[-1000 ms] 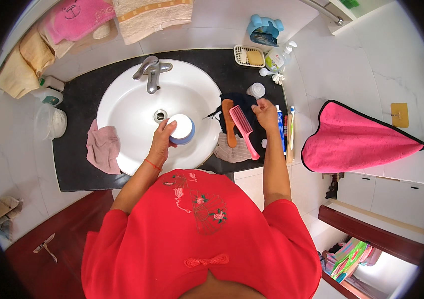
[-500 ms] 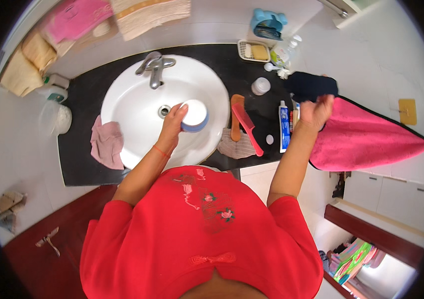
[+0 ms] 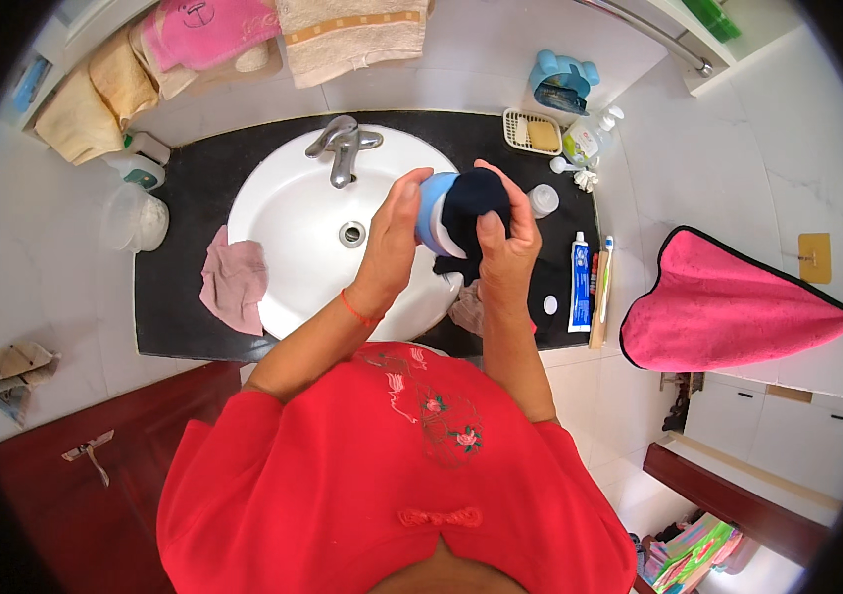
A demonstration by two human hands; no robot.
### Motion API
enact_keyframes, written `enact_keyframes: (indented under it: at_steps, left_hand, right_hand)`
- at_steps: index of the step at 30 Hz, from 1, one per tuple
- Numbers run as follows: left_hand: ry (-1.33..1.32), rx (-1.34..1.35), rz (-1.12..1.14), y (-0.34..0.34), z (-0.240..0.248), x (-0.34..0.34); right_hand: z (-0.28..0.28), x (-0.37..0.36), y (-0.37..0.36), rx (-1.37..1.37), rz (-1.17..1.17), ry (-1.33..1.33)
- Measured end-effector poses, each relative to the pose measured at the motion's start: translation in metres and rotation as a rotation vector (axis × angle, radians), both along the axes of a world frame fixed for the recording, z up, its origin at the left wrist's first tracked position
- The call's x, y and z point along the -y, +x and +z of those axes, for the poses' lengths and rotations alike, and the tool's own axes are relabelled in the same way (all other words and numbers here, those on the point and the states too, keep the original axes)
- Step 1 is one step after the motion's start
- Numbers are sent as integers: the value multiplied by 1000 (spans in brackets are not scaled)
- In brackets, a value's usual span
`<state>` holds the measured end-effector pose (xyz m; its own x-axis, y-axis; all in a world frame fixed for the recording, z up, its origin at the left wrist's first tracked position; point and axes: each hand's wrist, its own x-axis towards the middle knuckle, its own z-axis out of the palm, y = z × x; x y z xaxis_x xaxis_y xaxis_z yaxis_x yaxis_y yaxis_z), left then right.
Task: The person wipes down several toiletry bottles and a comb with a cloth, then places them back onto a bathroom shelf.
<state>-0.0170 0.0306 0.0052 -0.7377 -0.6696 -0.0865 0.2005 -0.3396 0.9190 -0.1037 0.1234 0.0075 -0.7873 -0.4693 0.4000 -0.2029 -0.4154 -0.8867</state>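
Note:
Over the right side of the white sink (image 3: 278,208), my left hand (image 3: 394,238) is closed around a light blue jar (image 3: 429,206) with a white lid. The jar lies tilted sideways, its lid toward the right. My right hand (image 3: 508,255) grips a dark navy cloth (image 3: 469,203) pressed against the lid, hiding most of it. One end of the cloth hangs below, above the sink rim. Beneath my right hand, a comb and a striped cloth (image 3: 466,312) on the counter are largely hidden.
Right of my hands, the black counter (image 3: 520,144) bears a small white-capped container (image 3: 543,201), toothpaste tube (image 3: 580,282), toothbrush (image 3: 604,282), soap dish (image 3: 531,132) and pump bottle (image 3: 595,137). A pink cloth (image 3: 233,280) drapes the left rim, below the faucet (image 3: 343,148). A pink towel (image 3: 728,297) hangs right.
My right hand has brought the dark cloth left from beside the hanging pink towel onto the jar's lid. My left hand has raised and tipped the jar. The view has shifted slightly.

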Motion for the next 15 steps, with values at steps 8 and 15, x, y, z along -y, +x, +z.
enact_keyframes:
  at_steps: [8, 15]
  left_hand:
    - [81, -67, -44, 6, 21, -15]
    - [592, -160, -172, 5, 17, -10]
  right_hand:
    - [5, -5, 3, 442, 131, -178]
    - [8, -15, 4, 476, 217, -401]
